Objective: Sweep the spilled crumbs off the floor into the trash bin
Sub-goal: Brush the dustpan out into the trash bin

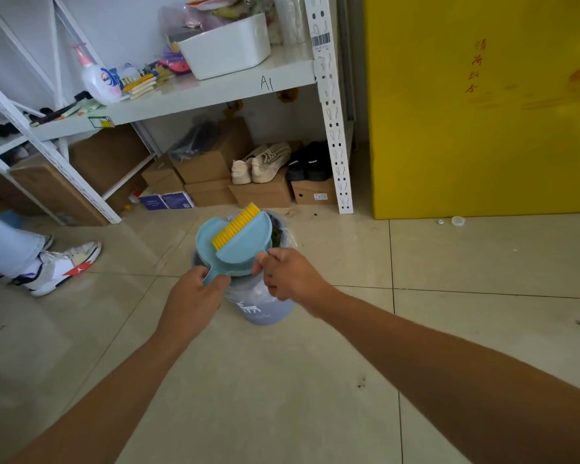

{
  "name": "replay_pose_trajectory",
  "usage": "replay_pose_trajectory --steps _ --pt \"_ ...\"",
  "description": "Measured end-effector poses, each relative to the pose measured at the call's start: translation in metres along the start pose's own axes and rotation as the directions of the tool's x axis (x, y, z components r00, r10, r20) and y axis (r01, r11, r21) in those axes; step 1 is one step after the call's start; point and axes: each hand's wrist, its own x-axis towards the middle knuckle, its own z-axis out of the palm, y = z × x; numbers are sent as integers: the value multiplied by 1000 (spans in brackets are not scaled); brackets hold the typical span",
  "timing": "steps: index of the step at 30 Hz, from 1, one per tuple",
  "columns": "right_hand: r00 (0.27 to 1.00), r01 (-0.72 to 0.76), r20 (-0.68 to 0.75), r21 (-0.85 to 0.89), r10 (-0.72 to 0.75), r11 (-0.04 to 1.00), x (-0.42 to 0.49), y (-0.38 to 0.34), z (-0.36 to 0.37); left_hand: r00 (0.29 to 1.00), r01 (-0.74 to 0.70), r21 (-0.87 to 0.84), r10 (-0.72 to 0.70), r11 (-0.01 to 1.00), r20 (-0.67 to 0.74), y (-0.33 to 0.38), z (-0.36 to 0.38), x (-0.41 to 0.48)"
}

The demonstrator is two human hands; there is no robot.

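Observation:
A grey-blue trash bin point(265, 311) lined with a clear bag stands on the tiled floor at the centre. Over its mouth I hold a light blue dustpan point(208, 241), its handle gripped in my left hand point(195, 294). A light blue hand brush point(245, 244) with yellow bristles lies across the pan, bristles pointing away from me. My right hand point(287, 272) pinches the near edge of the brush. Dark rubbish shows inside the bin behind the pan.
A white metal shelf rack point(332, 128) with cardboard boxes point(265, 194) and shoes point(265, 162) stands just behind the bin. A yellow cabinet point(482, 105) is at the right. Another person's sneaker point(61, 266) is at the left. Small caps point(457, 221) lie by the cabinet.

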Motion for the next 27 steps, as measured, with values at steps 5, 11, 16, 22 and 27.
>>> replay_pose_trajectory --steps 5,11,16,22,27 --pt "906 -108 399 -104 141 989 -28 -5 -37 996 -72 -47 69 996 -52 -11 1 -64" --pt "613 -286 635 -377 470 881 -54 47 -13 995 44 -31 -47 999 -84 -100 18 -172" --pt "606 -482 448 -450 657 752 -50 100 15 992 129 87 -130 988 -3 -154 68 -182" --pt "779 -623 -8 -115 627 774 -52 170 46 989 88 355 -125 931 83 -189 117 -112" --pt "847 -523 -7 -193 532 830 -51 192 54 977 92 451 -167 888 130 -213 129 -102"
